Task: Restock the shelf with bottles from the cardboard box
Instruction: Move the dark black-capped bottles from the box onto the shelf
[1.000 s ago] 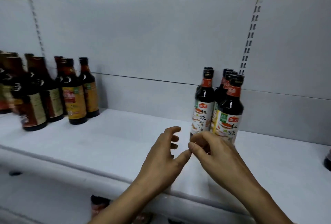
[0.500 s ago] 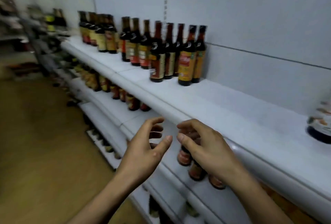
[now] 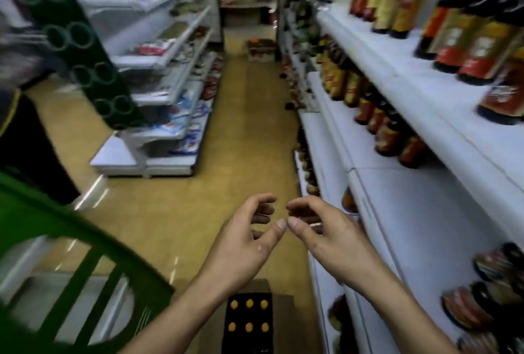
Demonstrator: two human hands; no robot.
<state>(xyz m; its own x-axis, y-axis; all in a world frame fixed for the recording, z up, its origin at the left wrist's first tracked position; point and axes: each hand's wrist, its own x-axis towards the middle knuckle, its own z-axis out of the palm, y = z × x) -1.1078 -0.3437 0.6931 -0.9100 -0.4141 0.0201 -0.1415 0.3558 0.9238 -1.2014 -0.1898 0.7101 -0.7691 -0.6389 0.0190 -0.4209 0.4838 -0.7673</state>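
My left hand [image 3: 241,243] and my right hand [image 3: 326,236] hover side by side over the aisle floor, fingers curled apart, thumbs nearly touching, holding nothing. Below them, on the floor at the bottom edge, stands the cardboard box [image 3: 283,322], open, with several dark bottles with yellow caps [image 3: 249,314] packed in rows. The white shelf [image 3: 419,212] runs along the right, with dark sauce bottles [image 3: 470,42] on its upper level and more on lower levels.
A green plastic frame [image 3: 93,263] fills the lower left. Another shelf unit [image 3: 158,93] with packaged goods lines the left of the aisle. The yellow floor [image 3: 246,132] stretches ahead to a far shelf with boxes at its foot.
My view has swung left and down, from the shelf face to the aisle and the box on the floor. Both hands stay empty and close together, now over the floor.
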